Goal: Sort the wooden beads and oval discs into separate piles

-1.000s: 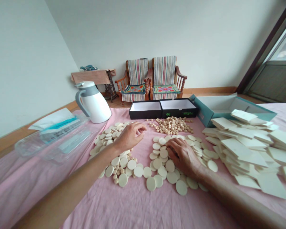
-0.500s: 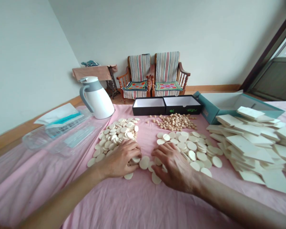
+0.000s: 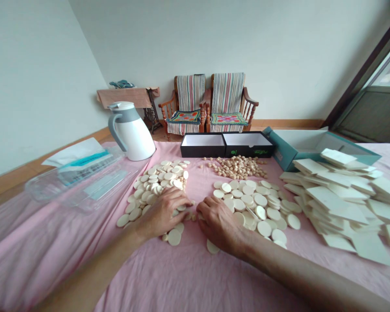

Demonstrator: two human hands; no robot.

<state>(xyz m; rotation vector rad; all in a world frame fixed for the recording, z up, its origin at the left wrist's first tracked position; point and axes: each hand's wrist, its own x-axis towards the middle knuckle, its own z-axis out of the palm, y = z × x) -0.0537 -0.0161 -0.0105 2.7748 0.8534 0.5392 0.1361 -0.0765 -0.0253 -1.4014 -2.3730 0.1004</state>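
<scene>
My left hand (image 3: 167,210) curls over a few pale round wooden discs (image 3: 181,208) at the near right edge of the left disc pile (image 3: 149,186). A disc (image 3: 174,237) lies flat just below its palm. Close by, my right hand (image 3: 219,221) is closed, its bent fingers reaching down to the cloth; whatever lies under them is hidden. A few small wooden beads (image 3: 192,216) show in the narrow gap between the hands. The right disc pile (image 3: 251,203) spreads beyond my right hand, and one disc (image 3: 212,247) sits below its wrist.
Wooden beads (image 3: 240,167) are heaped before two black boxes (image 3: 203,151). Square pale boards (image 3: 338,199) are stacked at right by a teal box (image 3: 284,151). A white jug (image 3: 134,138) and a clear plastic tray (image 3: 42,186) stand at left on the pink cloth (image 3: 169,281).
My right hand has moved left, closer to my left hand. The discs that lay between the hands no longer show there; beads show in the gap instead.
</scene>
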